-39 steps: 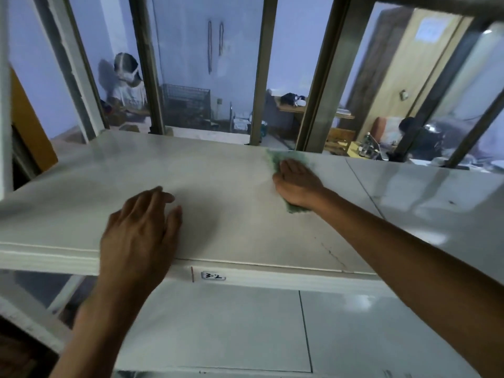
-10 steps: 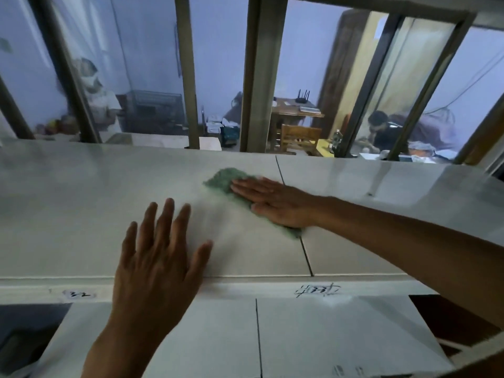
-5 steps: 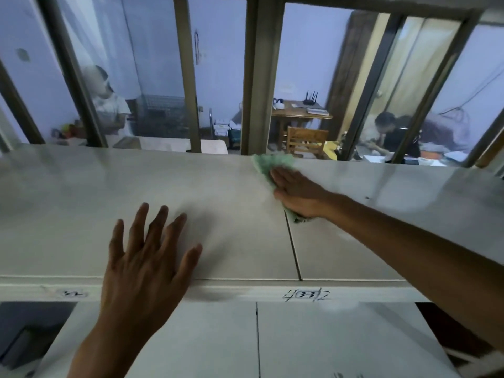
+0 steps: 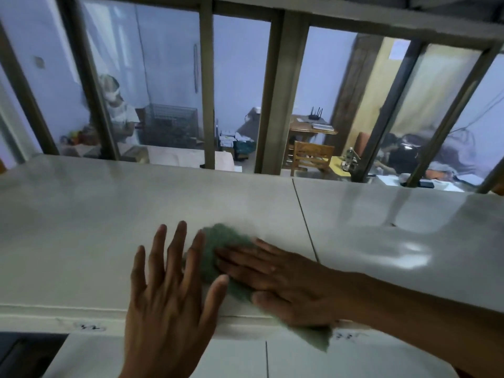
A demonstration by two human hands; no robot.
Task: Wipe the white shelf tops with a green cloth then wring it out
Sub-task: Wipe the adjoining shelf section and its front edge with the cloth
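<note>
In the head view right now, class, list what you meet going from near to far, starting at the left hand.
Left hand → green cloth → back edge of the white shelf top → window bars → wooden chair in the room beyond.

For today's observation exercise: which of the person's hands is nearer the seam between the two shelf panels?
Right. The right hand presses the green cloth just left of the seam; the left hand lies farther left.
</note>
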